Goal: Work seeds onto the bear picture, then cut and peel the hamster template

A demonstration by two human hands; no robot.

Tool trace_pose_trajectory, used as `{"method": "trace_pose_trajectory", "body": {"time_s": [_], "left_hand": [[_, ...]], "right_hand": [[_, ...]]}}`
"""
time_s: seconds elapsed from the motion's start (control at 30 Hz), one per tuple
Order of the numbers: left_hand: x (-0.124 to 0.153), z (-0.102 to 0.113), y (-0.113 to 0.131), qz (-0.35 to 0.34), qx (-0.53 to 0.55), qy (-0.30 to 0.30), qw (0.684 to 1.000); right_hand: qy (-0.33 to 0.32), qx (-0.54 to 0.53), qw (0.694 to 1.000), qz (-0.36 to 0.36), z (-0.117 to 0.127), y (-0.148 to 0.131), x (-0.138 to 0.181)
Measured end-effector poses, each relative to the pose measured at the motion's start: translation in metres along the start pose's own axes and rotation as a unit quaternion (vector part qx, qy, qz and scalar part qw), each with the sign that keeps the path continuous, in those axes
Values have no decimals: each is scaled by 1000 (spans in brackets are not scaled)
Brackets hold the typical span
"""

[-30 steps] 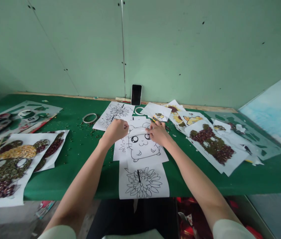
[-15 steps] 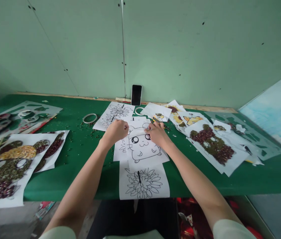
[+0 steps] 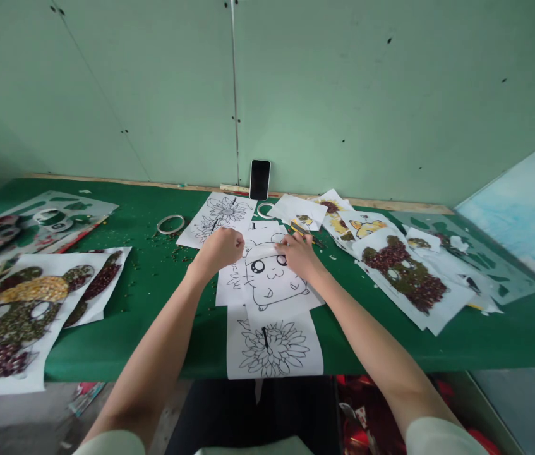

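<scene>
A white sheet with a black-line hamster drawing (image 3: pixel 274 278) lies in the middle of the green table (image 3: pixel 163 316), on top of other sheets. My left hand (image 3: pixel 222 248) is closed in a pinch at the sheet's top left corner. My right hand (image 3: pixel 298 253) rests curled on the sheet's upper right, its fingertips pressed to the paper by the hamster's ear. A flower line drawing (image 3: pixel 274 346) lies just below, at the table's front edge. Whether my left fingers grip the paper or something small is hidden.
A phone (image 3: pixel 259 179) leans upright against the green wall. Tape rings (image 3: pixel 171 224) and scattered seeds lie left of centre. Seed-covered pictures lie at the left (image 3: pixel 16 309) and right (image 3: pixel 404 273). More flower sheets (image 3: pixel 217 218) lie behind my hands.
The hamster sheet has turned slightly, its lower edge shifting right. My right hand has slid a little down and left on it; my left hand has barely moved.
</scene>
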State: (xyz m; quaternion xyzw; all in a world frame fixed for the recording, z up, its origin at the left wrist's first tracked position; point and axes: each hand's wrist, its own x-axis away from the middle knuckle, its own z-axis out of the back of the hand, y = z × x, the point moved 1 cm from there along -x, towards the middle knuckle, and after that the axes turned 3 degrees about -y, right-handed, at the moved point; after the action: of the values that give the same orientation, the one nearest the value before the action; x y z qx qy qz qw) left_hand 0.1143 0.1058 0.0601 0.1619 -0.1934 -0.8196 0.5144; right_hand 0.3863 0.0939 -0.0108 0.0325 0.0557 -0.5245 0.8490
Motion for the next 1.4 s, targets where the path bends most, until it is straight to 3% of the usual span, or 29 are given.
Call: {"method": "trace_pose_trajectory", "body": {"time_s": [0.57, 0.9, 1.17, 1.4], "left_hand": [[0, 0, -2, 12, 4, 10, 1000], [1, 1, -2, -6, -1, 14, 1000], [-1, 3, 7, -9, 52, 55, 997], [-4, 0, 16, -5, 83, 86, 993]], "right_hand": [[-10, -140, 989, -39, 7, 25, 0], [-21, -124, 990, 64, 8, 28, 3], [-65, -107, 990, 64, 16, 25, 6], [-70, -128, 986, 81, 9, 26, 6]]}}
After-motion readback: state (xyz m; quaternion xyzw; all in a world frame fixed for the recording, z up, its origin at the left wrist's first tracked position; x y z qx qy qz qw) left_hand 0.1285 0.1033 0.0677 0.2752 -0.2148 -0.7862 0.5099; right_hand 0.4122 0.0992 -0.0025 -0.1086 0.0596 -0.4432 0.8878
